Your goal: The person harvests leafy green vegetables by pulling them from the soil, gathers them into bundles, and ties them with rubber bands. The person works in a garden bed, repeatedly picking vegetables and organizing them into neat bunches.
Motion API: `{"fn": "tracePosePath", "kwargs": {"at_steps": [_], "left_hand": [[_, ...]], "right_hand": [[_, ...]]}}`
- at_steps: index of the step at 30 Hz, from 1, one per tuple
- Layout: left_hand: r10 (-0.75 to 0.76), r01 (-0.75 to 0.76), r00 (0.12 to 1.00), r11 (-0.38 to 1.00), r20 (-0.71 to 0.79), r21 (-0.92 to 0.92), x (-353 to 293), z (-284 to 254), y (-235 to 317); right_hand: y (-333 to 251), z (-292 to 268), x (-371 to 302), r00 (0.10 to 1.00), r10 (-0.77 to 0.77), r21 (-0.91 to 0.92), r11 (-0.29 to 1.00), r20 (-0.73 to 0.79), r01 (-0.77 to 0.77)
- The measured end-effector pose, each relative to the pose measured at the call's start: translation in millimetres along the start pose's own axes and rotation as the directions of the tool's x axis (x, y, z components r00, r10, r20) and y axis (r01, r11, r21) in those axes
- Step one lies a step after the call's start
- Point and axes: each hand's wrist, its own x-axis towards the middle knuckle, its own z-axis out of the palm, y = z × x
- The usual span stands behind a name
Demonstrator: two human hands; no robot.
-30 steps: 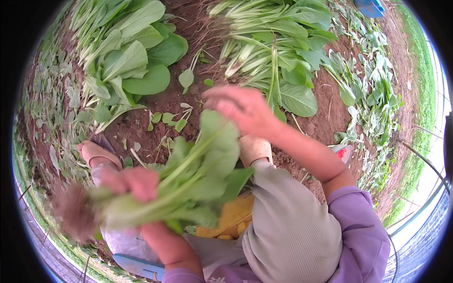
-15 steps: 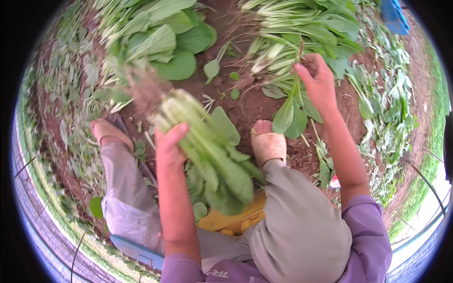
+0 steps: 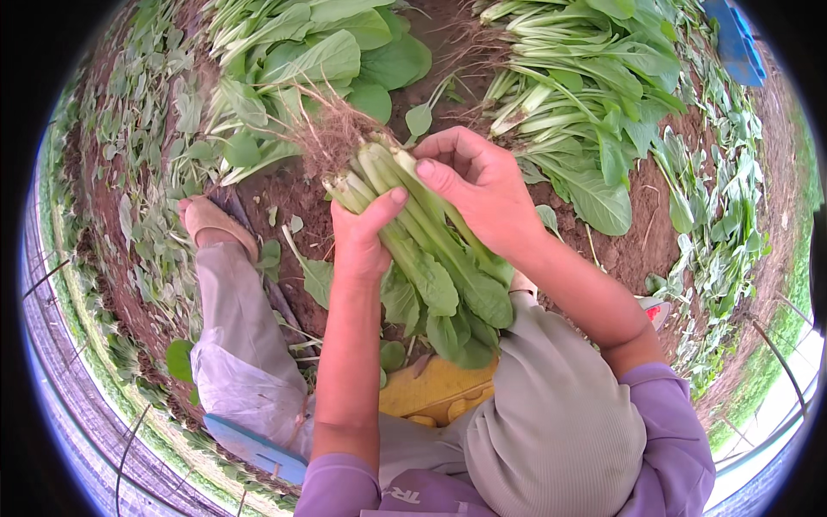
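My left hand (image 3: 362, 237) is wrapped round a bunch of leafy greens (image 3: 431, 250), its thumb lying across the pale stems. The bunch is tilted, with its brown, soil-covered roots (image 3: 332, 138) at the upper left and its leaves hanging toward my lap. At the bunch's right side, just below the roots, my right hand (image 3: 478, 185) pinches a pale stem between thumb and fingers. Part of that stem is hidden behind the fingers. One heap of pulled greens (image 3: 319, 60) lies ahead on the left, and another heap of greens (image 3: 594, 86) lies ahead on the right, roots facing the middle.
Brown soil (image 3: 284, 202) strewn with loose leaves lies round my feet. A yellow plastic object (image 3: 439, 388) sits between my legs, and a blue board (image 3: 254, 448) is beside my left thigh. At the far right stands a blue plastic object (image 3: 735, 43). Growing plants (image 3: 129, 172) line the left.
My right hand has come down and left from the right heap, where it held a single plant, to the bunch. My left hand has moved the bunch right and slightly up.
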Motion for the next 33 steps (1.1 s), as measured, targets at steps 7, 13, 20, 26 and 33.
{"fn": "tracePosePath", "kwargs": {"at_steps": [7,13,20,26,33], "left_hand": [[0.083,-0.093,0.991,0.99,-0.102,-0.103,9.4,4.1,-16.6],[0.183,-0.183,0.978,0.983,-0.096,0.005,9.4,7.3,-22.9],[0.087,-0.051,0.983,0.974,-0.159,0.221,6.6,9.6,-20.2],[0.088,-0.051,0.988,0.962,-0.127,0.267,4.7,11.2,-25.3],[-0.026,0.019,0.999,0.989,0.047,0.145,-7.5,6.0,-9.1]], "right_hand": [[9.3,13.3,10.0,0.996,-0.048,0.045,0.998,-0.079,0.052],[12.8,17.5,13.1,0.99,-0.093,-0.047,0.995,-0.111,0.088],[-6.6,0.9,13.9,0.946,-0.301,-0.578,0.753,0.123,0.315],[-9.5,-7.5,13.1,0.711,-0.589,-0.795,0.181,0.383,0.578],[-10.0,-25.1,14.9,0.991,-0.131,-0.097,0.987,-0.004,0.13]]}}
